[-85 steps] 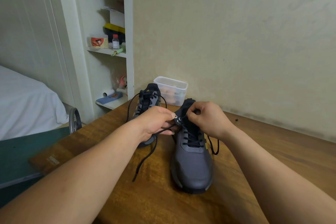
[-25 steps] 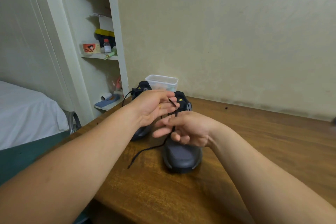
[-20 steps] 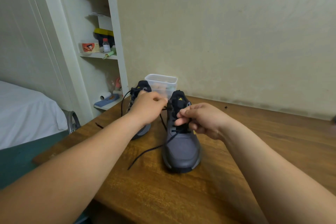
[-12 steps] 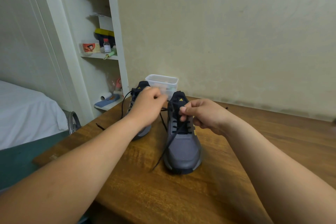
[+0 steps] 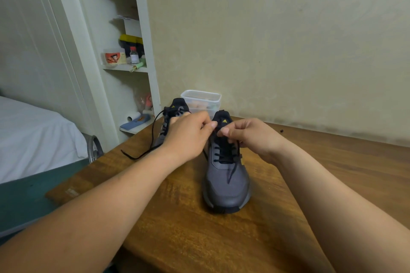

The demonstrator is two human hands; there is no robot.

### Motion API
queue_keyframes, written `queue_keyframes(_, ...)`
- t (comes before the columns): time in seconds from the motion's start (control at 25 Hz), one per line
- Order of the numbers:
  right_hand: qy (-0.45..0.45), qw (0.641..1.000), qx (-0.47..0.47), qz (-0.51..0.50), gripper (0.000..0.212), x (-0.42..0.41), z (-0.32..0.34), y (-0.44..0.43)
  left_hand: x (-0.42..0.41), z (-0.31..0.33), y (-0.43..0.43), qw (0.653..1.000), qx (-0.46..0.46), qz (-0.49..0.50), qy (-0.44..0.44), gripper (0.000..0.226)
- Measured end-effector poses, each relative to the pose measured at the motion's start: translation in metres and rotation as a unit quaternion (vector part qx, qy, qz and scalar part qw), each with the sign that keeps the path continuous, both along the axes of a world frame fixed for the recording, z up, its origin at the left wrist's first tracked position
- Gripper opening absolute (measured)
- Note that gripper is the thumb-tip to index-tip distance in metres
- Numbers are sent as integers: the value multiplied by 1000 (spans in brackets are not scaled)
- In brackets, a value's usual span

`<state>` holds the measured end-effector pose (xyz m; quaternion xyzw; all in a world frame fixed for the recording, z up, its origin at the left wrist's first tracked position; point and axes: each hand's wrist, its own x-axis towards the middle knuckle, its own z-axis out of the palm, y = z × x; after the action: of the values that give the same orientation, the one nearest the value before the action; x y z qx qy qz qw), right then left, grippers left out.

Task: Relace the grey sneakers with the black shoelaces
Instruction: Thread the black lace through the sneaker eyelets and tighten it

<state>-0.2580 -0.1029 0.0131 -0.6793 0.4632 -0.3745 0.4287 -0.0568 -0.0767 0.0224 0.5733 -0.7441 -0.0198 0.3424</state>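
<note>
I am seeing the near sneaker (image 5: 228, 184) standing upright on the wooden worktop (image 5: 199, 239), with its grey toe pointing towards me. Its black shoelace (image 5: 224, 150) is crossing the eyelets in several rows, and one loose end is lying down over the toe.

Both hands are sitting at the top of this sneaker, just in front of its tongue. The left hand (image 5: 188, 135) is holding at the sneaker's left side with its grip clamped on the black shoelace, fingers curled and fingertips pinching at the top eyelets. The right hand (image 5: 250, 137) is holding at the sneaker's right side, its grip likewise pinching the lace. The tips of the two hands are almost meeting over the tongue. A short strand is hanging below the left hand, beside the sneaker's left edge.

The far sneaker (image 5: 176, 107) is standing behind and to the left of the near sneaker, mostly hidden by the left hand. Its second shoelace (image 5: 142, 155) is trailing over the worktop further left. A clear plastic tub (image 5: 200, 99) is sitting behind the near sneaker, by the wall. A shelf (image 5: 124, 68) is showing far behind and to its left, and a bed (image 5: 33, 139) further left again.
</note>
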Motion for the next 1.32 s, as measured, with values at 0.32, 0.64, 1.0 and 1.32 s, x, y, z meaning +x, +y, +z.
queue_keyframes(0.32,-79,996,-8,-33,18,-1,-5,1,-5,-7,-3,995,-47,-16,-82,34)
queue_keyframes(0.64,-139,986,-24,-93,6,-7,-2,-8,-6,0,-10,998,-36,-33,-45,22)
queue_keyframes(1.0,-190,967,56,-159,19,-8,-12,-18,-14,4,-33,997,18,-58,43,18)
queue_keyframes(1.32,-69,985,61,-146,29,-7,-10,-18,-25,-4,-50,995,47,-68,-55,18)
